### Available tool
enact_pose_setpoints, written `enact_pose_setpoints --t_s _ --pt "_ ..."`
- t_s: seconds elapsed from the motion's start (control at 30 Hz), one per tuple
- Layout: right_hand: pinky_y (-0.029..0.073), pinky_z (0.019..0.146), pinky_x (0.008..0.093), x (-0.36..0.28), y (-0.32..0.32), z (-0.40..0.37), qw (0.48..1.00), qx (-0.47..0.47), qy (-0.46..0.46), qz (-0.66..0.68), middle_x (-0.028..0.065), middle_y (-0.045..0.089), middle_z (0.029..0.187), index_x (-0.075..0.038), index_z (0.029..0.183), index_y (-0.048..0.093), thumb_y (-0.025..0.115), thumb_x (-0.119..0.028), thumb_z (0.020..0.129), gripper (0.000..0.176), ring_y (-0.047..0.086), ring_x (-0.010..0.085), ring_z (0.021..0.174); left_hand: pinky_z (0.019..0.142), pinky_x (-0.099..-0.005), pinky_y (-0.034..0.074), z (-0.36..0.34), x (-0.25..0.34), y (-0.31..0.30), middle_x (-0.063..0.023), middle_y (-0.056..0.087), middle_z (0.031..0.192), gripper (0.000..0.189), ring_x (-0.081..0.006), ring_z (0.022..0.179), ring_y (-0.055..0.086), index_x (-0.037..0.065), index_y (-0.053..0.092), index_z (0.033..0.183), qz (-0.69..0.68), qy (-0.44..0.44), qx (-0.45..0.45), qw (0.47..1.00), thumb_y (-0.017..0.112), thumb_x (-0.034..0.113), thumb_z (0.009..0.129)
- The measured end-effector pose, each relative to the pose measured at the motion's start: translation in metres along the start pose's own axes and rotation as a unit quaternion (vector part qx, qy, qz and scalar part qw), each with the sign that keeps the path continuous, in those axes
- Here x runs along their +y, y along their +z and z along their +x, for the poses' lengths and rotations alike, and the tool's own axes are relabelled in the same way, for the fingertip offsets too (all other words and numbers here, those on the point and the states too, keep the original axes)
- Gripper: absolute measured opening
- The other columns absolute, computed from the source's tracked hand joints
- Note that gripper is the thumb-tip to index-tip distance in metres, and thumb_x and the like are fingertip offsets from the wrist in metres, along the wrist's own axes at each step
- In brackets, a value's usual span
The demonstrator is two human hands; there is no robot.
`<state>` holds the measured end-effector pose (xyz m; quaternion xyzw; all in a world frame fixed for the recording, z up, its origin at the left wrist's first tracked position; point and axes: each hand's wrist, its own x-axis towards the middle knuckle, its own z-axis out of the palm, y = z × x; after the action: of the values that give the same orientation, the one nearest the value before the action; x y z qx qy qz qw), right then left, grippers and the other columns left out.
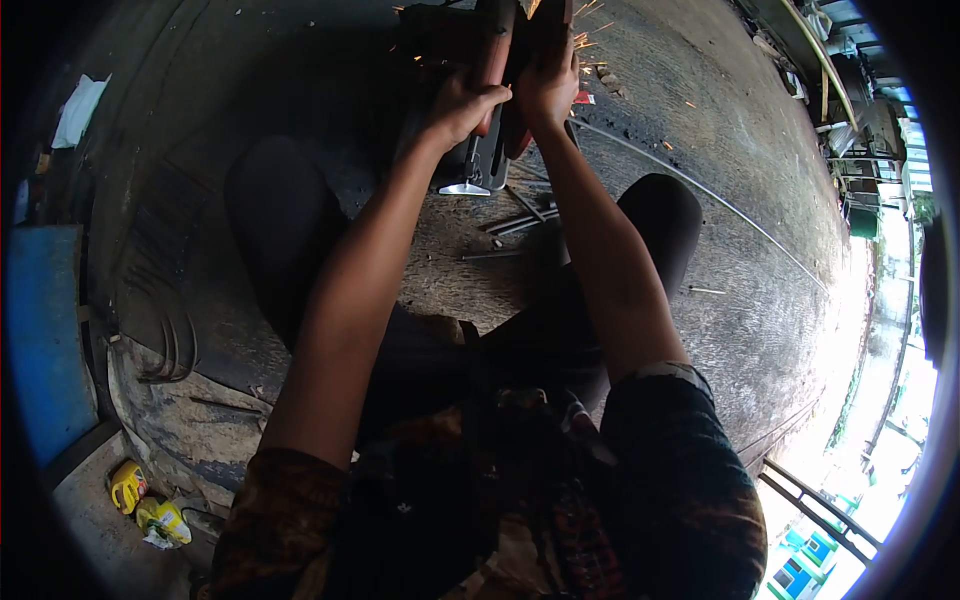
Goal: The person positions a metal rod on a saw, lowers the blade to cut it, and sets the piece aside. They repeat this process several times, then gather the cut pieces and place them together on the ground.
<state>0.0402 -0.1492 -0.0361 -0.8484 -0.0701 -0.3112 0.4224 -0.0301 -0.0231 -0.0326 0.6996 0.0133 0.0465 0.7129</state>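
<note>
At the top of the view my left hand (462, 108) is wrapped round the red handle (491, 62) of what looks like a cut-off saw. Beside it, my right hand (549, 92) is closed against another red part of the same machine; its fingers are partly hidden. Orange sparks (590, 40) spray out at the far side. Under my hands lies the saw's dark base (497, 165), with a bright metal piece (465, 189) at its near end. The blade and whatever is being cut are hidden.
Several short metal bars (525, 222) lie on the worn floor between my knees. A long thin rod (715, 205) stretches off to the right. Bent rods (180, 345), a blue panel (42, 340) and a yellow container (128, 487) are at left.
</note>
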Motion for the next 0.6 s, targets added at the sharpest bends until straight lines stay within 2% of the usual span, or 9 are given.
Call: enact_pose_setpoints --t_s 0.27,0.3,0.33,0.47,0.53,0.6 --pt "0.049 0.089 0.0501 0.000 -0.001 -0.001 0.998 0.018 -0.049 -0.023 0.0266 0.058 0.120 -0.004 0.138 0.041 0.058 -0.014 0.085 0.057 0.057 0.0464 0.106 0.070 -0.0295 0.047 -0.002 0.002 0.001 -0.0044 0.059 0.088 0.045 -0.0131 0.077 0.056 0.001 0.061 0.102 -0.010 -0.019 0.002 1.000 0.077 0.033 0.074" --pt "0.049 0.089 0.0499 -0.001 -0.001 -0.001 0.998 0.021 -0.053 -0.024 0.0268 0.058 0.121 -0.004 0.138 0.041 0.059 -0.014 0.085 0.057 0.057 0.0463 0.106 0.074 -0.0302 0.048 -0.001 0.001 0.000 -0.0062 0.063 0.090 0.043 -0.0141 0.080 0.059 0.000 0.062 0.102 -0.016 -0.024 0.000 1.000 0.077 0.028 0.073" --pt "0.049 0.089 0.0499 -0.001 -0.001 -0.001 0.998 0.021 -0.053 -0.023 0.0268 0.058 0.121 -0.004 0.138 0.041 0.059 -0.014 0.085 0.057 0.057 0.0463 0.106 0.078 -0.0310 0.049 0.000 0.000 0.000 -0.0080 0.066 0.092 0.042 -0.0150 0.083 0.062 -0.001 0.062 0.103 -0.022 -0.030 -0.002 0.999 0.078 0.024 0.073" --pt "0.049 0.089 0.0494 0.000 0.000 -0.001 0.999 0.017 -0.030 -0.014 0.0271 0.057 0.121 -0.003 0.138 0.041 0.058 -0.014 0.085 0.056 0.057 0.0461 0.107 0.078 -0.0310 0.049 0.004 -0.009 -0.001 -0.0081 0.066 0.092 0.043 -0.0150 0.083 0.061 -0.001 0.062 0.102 -0.013 -0.012 0.003 1.000 0.079 0.026 0.072" --pt "0.049 0.089 0.0493 0.002 0.001 -0.001 1.000 0.018 -0.022 -0.004 0.0272 0.057 0.120 -0.003 0.138 0.042 0.058 -0.014 0.085 0.056 0.057 0.0460 0.106 0.075 -0.0297 0.046 0.003 -0.010 -0.001 -0.0031 0.060 0.093 0.046 -0.0129 0.084 0.056 0.002 0.061 0.108 -0.002 -0.010 -0.006 1.000 0.075 0.031 0.075" --pt "0.048 0.090 0.0490 0.003 0.001 -0.001 1.000 0.002 -0.008 -0.003 0.0267 0.057 0.121 -0.003 0.138 0.042 0.057 -0.015 0.086 0.055 0.057 0.0457 0.107 0.076 -0.0300 0.047 0.003 -0.011 0.000 -0.0037 0.060 0.094 0.047 -0.0133 0.084 0.056 0.002 0.060 0.109 -0.005 -0.005 -0.005 1.000 0.076 0.031 0.075"
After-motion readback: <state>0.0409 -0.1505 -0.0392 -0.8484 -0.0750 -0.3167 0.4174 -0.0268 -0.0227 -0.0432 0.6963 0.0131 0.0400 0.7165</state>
